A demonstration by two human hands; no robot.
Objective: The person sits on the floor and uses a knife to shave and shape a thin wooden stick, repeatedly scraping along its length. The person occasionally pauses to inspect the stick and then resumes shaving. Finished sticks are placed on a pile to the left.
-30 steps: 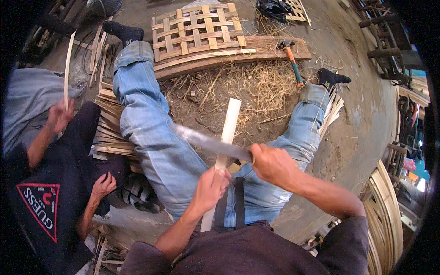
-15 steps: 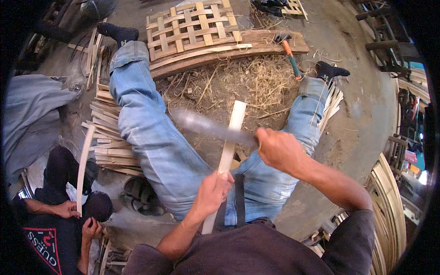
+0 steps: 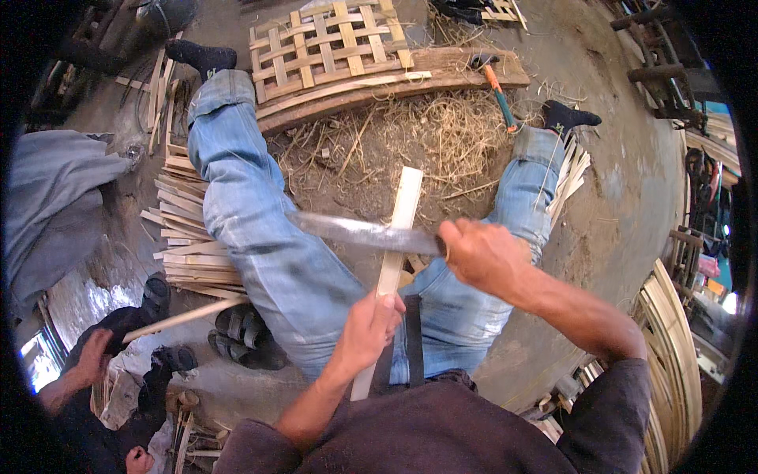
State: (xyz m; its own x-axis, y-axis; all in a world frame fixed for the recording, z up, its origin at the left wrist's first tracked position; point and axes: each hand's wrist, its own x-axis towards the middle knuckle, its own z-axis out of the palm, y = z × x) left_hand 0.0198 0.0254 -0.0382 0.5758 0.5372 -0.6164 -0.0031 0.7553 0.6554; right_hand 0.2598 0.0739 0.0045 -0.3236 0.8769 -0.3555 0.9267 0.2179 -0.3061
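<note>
My left hand (image 3: 367, 330) is closed around the lower part of a flat, pale bamboo or wood strip (image 3: 405, 197), which slants up and away from my lap. In my right hand (image 3: 485, 257) is a long-bladed knife (image 3: 339, 229). Its handle is mostly hidden in my fist, and the blade points left, crossing over the strip above my left hand. Some blur runs along the blade, so I cannot tell whether its edge touches the strip. The strip's lower end passes under my left wrist toward my dark shirt.
Beyond my legs, a woven slat panel (image 3: 328, 43) and a hammer (image 3: 499, 93) rest on a thick plank (image 3: 458, 69), near curly shavings (image 3: 450, 130). Cut strips (image 3: 197, 229) lie left; long curved strips (image 3: 667, 347) stand right. A co-worker's hand (image 3: 95, 355) is near sandals (image 3: 251, 328).
The knife blade has tilted slightly and shows less blur. My left hand keeps its hold on the strip. At lower left, the co-worker has leaned away and their strip now lies lower, nearly level.
</note>
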